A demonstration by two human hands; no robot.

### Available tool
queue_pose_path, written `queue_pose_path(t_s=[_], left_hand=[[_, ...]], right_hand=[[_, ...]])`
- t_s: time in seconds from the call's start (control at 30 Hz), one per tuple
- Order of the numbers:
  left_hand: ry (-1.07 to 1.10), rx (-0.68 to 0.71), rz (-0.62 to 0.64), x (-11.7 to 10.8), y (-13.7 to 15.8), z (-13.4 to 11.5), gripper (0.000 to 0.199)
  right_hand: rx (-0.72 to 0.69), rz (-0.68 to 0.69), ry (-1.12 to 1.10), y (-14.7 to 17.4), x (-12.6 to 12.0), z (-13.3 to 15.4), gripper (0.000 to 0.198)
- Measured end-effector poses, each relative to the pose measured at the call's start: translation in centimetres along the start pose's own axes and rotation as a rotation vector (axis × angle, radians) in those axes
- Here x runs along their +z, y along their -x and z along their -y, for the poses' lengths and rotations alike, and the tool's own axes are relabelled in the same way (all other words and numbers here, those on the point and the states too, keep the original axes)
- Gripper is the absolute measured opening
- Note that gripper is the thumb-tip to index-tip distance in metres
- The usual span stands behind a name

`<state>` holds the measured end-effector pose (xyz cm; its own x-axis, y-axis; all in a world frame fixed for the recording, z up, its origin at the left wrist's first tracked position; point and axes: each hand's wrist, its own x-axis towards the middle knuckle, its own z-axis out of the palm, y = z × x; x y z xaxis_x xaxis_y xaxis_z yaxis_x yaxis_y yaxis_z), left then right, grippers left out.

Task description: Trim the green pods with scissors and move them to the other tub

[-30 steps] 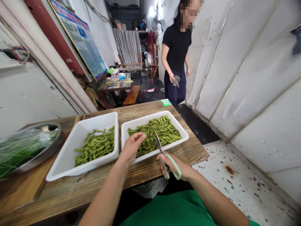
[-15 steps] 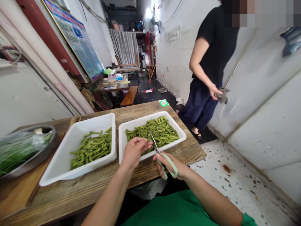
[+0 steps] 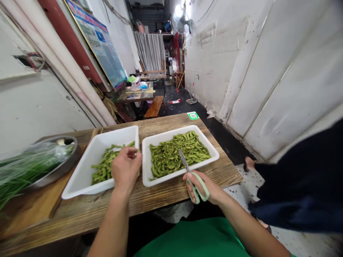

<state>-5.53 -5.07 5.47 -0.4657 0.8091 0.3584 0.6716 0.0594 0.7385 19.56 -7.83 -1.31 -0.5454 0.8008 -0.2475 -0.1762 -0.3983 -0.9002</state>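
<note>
My left hand [image 3: 126, 167] is over the right rim of the left white tray [image 3: 77, 178], fingers pinched together. A bit of green at its fingertips looks like an edamame pod [image 3: 137, 151], mostly hidden by the fingers. More pods [image 3: 103, 167] lie in that tray, partly behind the hand. My right hand [image 3: 205, 187] grips scissors [image 3: 205, 192] by their pale green handles, with the blades together and pointing up over the front of the right white tray [image 3: 146, 171]. That tray holds a broad heap of edamame pods [image 3: 174, 153].
At the left, a metal bowl [image 3: 76, 151] with bagged green stalks [image 3: 29, 169] stands beside a wooden board [image 3: 34, 210]. A QR card [image 3: 193, 115] lies at the far table edge. Another person in dark clothes [image 3: 302, 182] is close on the right.
My left hand has moved left, from the scissor tips to the left tray. The scissor blades have closed. The other person has come nearer along the right side, and the view has shifted.
</note>
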Motion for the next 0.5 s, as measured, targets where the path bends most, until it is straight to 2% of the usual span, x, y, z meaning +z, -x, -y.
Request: queue_pose_path(t_s=[0.03, 0.1, 0.17, 0.27, 0.33, 0.4, 0.5], left_hand=[[-0.228, 0.065, -0.077, -1.2, -0.5, 0.5, 0.024], [-0.561, 0.164, -0.119, -2.6, -1.0, 1.2, 0.03], [-0.687, 0.272, 0.052, -2.2, -1.0, 1.3, 0.029], [-0.645, 0.471, 0.52, 0.6, -0.6, 1.1, 0.021], [-0.614, 0.557, 0.741, 2.8, -0.5, 1.3, 0.022], [-0.603, 0.583, 0.827, 4.1, -0.7, 1.5, 0.02], [-0.482, 0.565, 0.884, 4.3, -1.4, 1.3, 0.008]], right_hand=[[0.004, 0.02, -0.033, 0.0, -0.1, -0.1, 0.05], [-0.002, 0.053, -0.077, -0.1, -0.3, -0.2, 0.051], [-0.003, 0.081, -0.072, -0.2, -0.4, -0.3, 0.051], [0.015, 0.098, -0.012, -0.2, -0.5, -0.3, 0.049], [0.012, 0.093, 0.01, -0.1, -0.5, -0.2, 0.048], [0.003, 0.093, 0.023, 0.1, -0.6, -0.1, 0.048], [0.0, 0.086, 0.046, 0.4, -0.6, 0.0, 0.047]])
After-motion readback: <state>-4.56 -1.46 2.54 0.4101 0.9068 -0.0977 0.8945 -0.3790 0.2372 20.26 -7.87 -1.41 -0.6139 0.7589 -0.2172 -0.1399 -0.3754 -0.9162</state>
